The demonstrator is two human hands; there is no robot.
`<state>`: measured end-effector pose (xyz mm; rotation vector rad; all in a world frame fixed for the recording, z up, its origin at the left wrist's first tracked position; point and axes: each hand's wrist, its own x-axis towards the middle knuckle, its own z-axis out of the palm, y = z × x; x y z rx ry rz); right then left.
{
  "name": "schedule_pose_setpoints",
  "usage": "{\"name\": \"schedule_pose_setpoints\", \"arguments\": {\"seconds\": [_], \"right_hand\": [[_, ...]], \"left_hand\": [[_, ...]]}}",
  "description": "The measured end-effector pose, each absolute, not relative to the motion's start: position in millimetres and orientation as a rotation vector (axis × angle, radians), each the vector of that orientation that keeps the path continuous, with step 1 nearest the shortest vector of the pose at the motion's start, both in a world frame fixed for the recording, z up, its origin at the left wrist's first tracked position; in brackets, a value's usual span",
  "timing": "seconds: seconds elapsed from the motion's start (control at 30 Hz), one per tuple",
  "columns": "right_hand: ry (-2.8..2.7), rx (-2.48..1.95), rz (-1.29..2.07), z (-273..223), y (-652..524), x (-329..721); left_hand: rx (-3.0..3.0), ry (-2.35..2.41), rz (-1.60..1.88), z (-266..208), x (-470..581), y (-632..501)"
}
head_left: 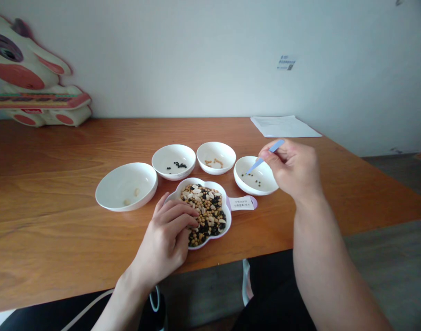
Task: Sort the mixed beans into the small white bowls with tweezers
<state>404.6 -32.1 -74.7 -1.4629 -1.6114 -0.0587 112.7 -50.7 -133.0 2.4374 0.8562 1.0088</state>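
Over rightmost bowl (252, 187), tweezers (256, 164) diagonally down-left

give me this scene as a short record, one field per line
left hand: at the left edge of the tray, fingers over the mix
right hand: pinching blue tweezers, tip inside right bowl
tray: mixed beans and nuts, label on handle
left bowl: two pale pieces
second bowl: black beans
third bowl: tan pieces
right bowl: small dark beans
behind: papers, toy
surface: wooden desk
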Motion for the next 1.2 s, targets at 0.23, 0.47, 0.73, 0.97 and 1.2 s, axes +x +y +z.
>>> {"name": "schedule_pose_setpoints", "arguments": {"seconds": [0.23,0.47,0.73,0.97,1.2], "right_hand": [[-1.633,-1.563,-0.088,-79.0,-27.0,407.4],[-1.667,-1.618,-0.155,-82.1,-23.8,406.9],[-1.728,-1.705,-0.218,-80.9,-23.6,405.4],[-1.555,-1.333,0.078,-78.6,-30.2,391.3],[-2.054,-1.009,0.717,-68.5,-44.7,351.5]], "left_hand": [[2.438,0.86,1.011,-132.5,112.8,-50.3],[2.444,0.86,1.012,-133.1,112.6,-50.3],[2.432,0.86,1.0,-132.6,113.5,-49.5],[2.431,0.856,1.006,-133.2,112.6,-50.0],[2.428,0.853,1.03,-132.6,112.2,-51.8]]}}
